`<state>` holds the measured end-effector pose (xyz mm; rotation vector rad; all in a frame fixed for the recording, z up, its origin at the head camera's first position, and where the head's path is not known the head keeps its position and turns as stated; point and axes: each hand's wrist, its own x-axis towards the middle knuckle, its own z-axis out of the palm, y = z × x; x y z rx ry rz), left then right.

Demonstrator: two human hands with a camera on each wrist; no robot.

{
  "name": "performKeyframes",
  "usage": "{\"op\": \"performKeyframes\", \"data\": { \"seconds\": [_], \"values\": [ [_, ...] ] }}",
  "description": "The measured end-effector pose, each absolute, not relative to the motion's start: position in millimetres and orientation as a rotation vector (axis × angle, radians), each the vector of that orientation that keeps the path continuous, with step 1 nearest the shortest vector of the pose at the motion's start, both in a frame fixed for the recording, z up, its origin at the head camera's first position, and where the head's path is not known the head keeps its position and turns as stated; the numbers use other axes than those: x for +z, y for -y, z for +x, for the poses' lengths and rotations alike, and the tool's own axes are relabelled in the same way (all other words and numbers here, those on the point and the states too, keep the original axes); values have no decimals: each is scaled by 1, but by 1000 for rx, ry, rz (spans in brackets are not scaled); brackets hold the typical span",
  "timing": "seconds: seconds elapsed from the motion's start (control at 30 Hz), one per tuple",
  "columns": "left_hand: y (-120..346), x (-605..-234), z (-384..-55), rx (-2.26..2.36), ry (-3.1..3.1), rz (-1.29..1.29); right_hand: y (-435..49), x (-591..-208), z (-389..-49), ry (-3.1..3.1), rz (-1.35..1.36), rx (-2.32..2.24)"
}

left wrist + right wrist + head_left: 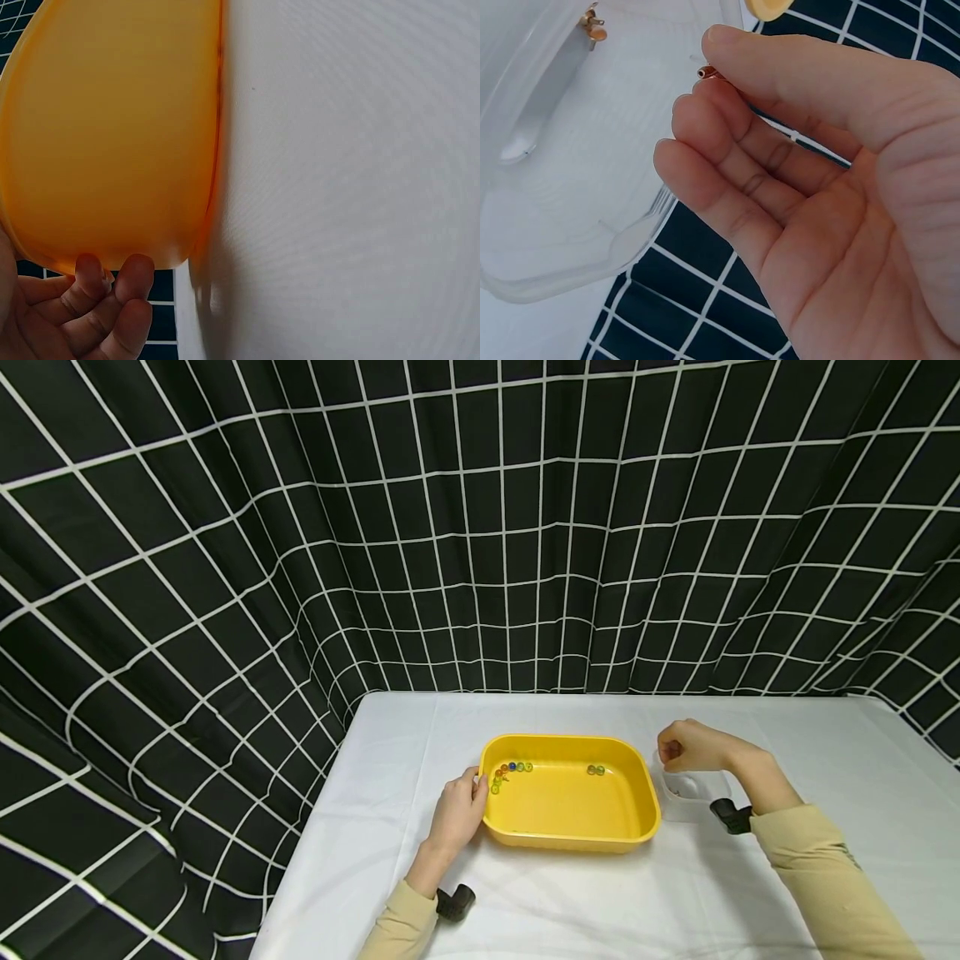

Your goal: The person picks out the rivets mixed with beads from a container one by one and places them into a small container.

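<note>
My left hand [457,810] grips the left rim of a yellow tub [570,810], thumb at the inner side. In the left wrist view, curled fingers [135,277] lie against the tub's outer wall. My right hand [697,747] is raised over a clear plastic container [686,810] to the right of the tub. Between thumb and forefinger it pinches a small copper-coloured metal piece with a hollow end [704,73], mostly hidden by the fingertips. Inside the container, small brass-coloured metal pieces [594,28] sit near one wall.
Several glass marbles [504,768], greenish, orange and one blue, lie along the tub's back left corner. Two more marbles [596,770] sit at its back right. A white cloth [405,752] covers the table, and a black gridded curtain [525,527] hangs behind it.
</note>
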<state>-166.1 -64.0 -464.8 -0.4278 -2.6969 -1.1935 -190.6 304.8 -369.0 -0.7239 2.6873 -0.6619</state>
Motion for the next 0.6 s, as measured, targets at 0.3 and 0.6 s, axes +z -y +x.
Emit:
{"op": "performKeyframes", "data": {
  "seconds": [0.3,0.6],
  "values": [
    [64,-465,-166,-1198,2692,-434,-306,-369,-189,-2681,-718,-653],
    [64,-464,-166,-1204,2691,-436,-308,-371,-190,-2673,-673,-642]
  ]
}}
